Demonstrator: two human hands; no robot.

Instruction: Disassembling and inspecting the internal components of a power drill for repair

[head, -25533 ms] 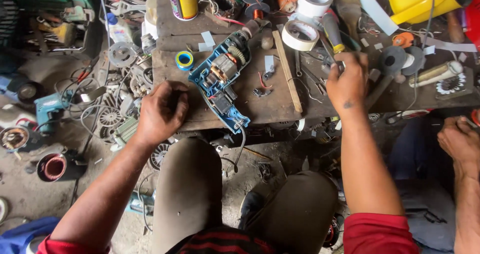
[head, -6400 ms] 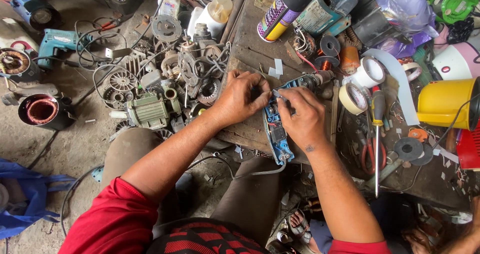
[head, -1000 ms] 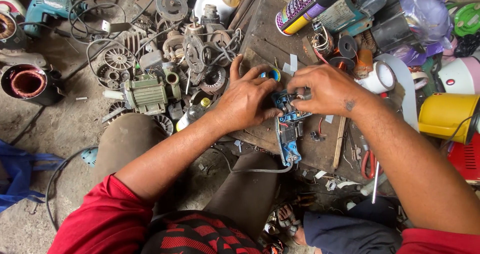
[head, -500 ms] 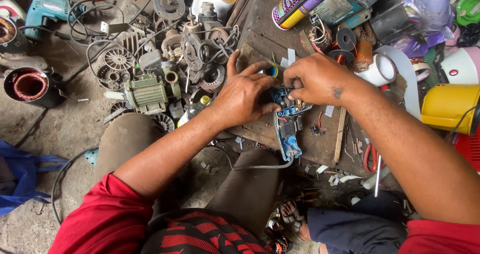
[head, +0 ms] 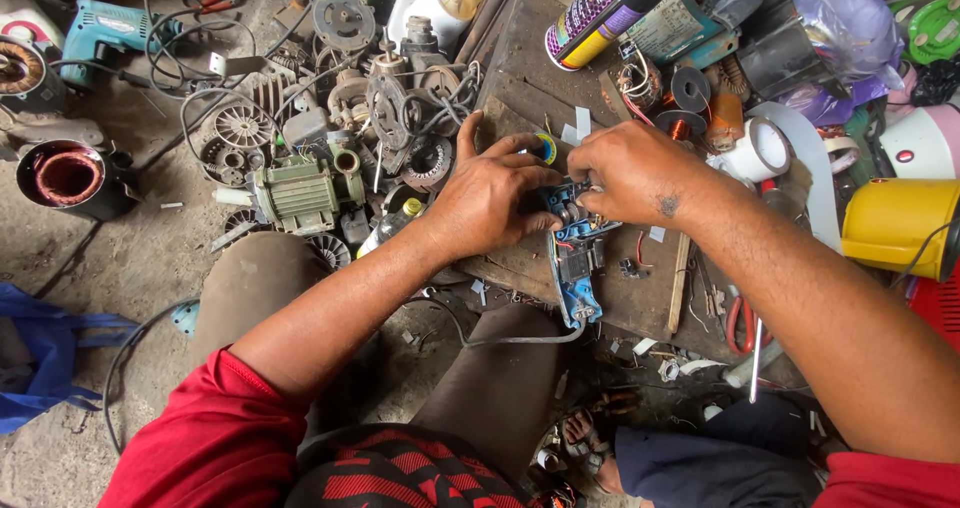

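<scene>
Left hand (head: 490,203) clamps the upper end of the opened blue power tool (head: 575,268), fingers curled over its left side, thumb raised toward 12 o'clock. Right hand (head: 635,173) closes over the same end from 1 o'clock, fingertips pinched into the exposed internals; what they pinch is hidden under the knuckles. Judgement: the left hand steadies the housing so the right can work inside.

The tool lies on the wooden bench (head: 520,88), handle end toward 6 o'clock, its grey cord (head: 500,340) trailing off toward 8 o'clock between the knees.

- 2 o'clock: white tape roll (head: 758,150), touching nothing held.
- 12 o'clock: spray can (head: 600,13), on its side.
- 9 o'clock, on the floor: green motor (head: 300,193) among fans and rotors.
- 3 o'clock: yellow container (head: 900,226), cut off at the frame edge.
- 4 o'clock: screwdriver (head: 757,358), tip unclear.
</scene>
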